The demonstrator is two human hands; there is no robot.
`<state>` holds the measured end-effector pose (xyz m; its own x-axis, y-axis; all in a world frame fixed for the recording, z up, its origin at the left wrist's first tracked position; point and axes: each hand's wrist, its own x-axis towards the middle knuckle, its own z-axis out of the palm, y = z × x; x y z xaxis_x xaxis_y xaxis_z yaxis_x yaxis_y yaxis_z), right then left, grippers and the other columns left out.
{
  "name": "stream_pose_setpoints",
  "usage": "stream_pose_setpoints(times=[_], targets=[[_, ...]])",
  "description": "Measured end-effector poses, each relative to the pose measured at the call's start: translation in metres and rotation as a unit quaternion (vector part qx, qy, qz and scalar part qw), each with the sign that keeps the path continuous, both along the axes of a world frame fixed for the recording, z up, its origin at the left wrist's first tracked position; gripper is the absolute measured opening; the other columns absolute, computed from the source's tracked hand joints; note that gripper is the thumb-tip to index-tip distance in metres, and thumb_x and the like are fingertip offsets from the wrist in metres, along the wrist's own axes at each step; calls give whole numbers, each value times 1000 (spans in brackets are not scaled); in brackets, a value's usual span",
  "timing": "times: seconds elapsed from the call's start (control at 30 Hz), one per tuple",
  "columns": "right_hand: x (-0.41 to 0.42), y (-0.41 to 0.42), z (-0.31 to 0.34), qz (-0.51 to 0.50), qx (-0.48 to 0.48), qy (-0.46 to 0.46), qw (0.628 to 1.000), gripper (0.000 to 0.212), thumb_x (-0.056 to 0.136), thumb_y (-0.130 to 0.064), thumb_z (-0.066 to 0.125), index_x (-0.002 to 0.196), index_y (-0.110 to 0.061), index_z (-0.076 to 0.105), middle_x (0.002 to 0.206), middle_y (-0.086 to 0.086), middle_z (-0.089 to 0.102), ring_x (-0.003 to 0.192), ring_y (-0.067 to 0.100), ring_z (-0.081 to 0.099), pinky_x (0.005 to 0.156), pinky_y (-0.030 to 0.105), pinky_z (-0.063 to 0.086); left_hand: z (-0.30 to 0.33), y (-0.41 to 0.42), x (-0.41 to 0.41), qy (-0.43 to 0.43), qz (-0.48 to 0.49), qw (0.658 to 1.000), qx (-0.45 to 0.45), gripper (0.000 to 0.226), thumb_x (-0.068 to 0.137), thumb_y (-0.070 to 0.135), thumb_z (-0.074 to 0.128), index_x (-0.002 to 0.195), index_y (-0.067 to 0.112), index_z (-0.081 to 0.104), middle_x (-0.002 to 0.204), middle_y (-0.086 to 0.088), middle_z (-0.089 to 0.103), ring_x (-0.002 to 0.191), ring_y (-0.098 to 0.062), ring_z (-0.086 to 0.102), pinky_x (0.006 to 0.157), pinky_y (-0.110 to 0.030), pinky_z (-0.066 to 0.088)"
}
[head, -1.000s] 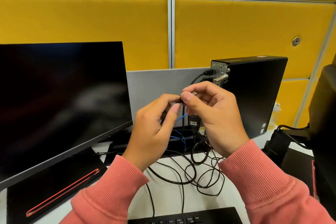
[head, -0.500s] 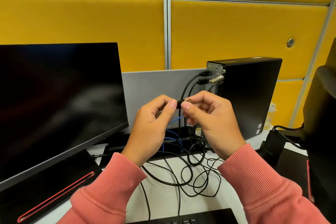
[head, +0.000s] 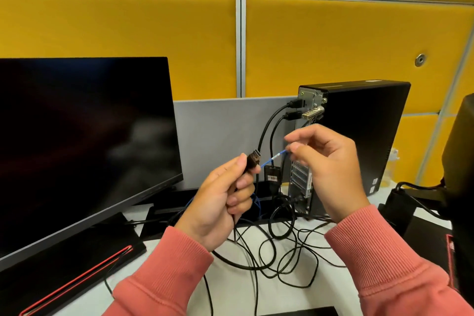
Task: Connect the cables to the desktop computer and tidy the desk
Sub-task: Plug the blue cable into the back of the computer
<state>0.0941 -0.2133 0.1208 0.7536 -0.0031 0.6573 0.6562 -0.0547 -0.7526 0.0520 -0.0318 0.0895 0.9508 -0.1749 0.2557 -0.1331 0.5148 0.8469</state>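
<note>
My left hand grips a black USB plug, its metal end pointing up and to the right. My right hand is raised beside the rear of the black desktop computer, fingers curled, and seems to pinch a thin blue cable that runs from behind the plug to its fingertips. Two black cables are plugged into the top rear ports of the computer. A tangle of black cables lies on the white desk below both hands.
A dark monitor stands at the left on a black base with a red stripe. A grey divider and yellow panels are behind. A black chair is at the right edge. A keyboard edge shows at the bottom.
My hands, joined on the plug before, have moved apart. The left hand now holds the plug alone; the right has moved to the right, near the computer's rear, with the blue cable.
</note>
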Motion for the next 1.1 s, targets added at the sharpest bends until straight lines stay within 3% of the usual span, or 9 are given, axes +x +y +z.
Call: stream_pose_setpoints(times=[0.1,0.2,0.33,0.47,0.67,0.77,0.87,0.93,1.1], targets=[[25,-5,8,-172,8,-47,984,27,85,1,66,93,-24,73,95,-2,68,89,17,63,78,39,56,-7,-1,5,-2,-21,999,-26,28,97,35,62,86,10,71,68,4,34,51,-5,16,45,-21,12],[45,-7,24,-299,-8,-88,950,36,85,-6,65,110,-31,69,116,-7,56,112,18,52,95,41,47,-10,-1,11,-13,-33,999,-19,26,92,35,62,86,11,71,68,4,35,51,-5,17,46,-20,13],[71,-3,41,-322,-115,-93,935,45,90,-22,61,134,-34,59,142,-6,46,134,16,38,113,48,28,-13,-2,24,-19,-33,999,-6,24,94,30,59,88,10,71,69,3,36,53,-6,17,48,-22,13],[97,0,38,-321,-221,-63,919,46,98,-33,54,143,-28,51,148,-6,44,147,15,26,121,48,14,-13,-1,42,-32,-25,999,14,23,95,29,59,93,8,69,71,2,36,53,-6,19,47,-20,15],[121,-9,25,-377,-208,-152,890,30,96,-26,55,126,-25,62,126,-6,57,127,17,40,102,36,22,-11,1,74,-63,2,995,74,25,93,30,63,95,5,66,73,0,36,55,-9,18,47,-21,16],[131,-8,28,-384,-169,-175,891,22,96,-25,54,113,-28,67,110,-10,57,113,16,43,88,34,20,-13,0,88,-76,29,991,108,26,89,36,70,89,10,66,72,-1,33,56,-10,19,48,-19,21],[139,-8,30,-378,-129,-190,897,17,94,-23,54,103,-29,68,101,-13,55,105,13,41,82,35,19,-15,-5,98,-71,56,988,128,26,83,39,74,89,14,72,67,2,30,56,-10,19,49,-21,19],[144,-8,31,-368,-111,-202,901,16,93,-21,54,99,-27,68,98,-13,54,101,11,39,81,35,20,-17,-8,104,-66,80,983,150,21,90,35,76,93,14,74,62,6,34,54,-10,22,51,-25,17],[150,-11,30,-335,-81,-220,913,16,89,-17,53,90,-20,69,92,-9,58,98,11,40,82,34,24,-18,-23,113,-104,168,954,226,15,97,21,64,90,27,76,65,7,50,56,-4,43,56,-15,42]])
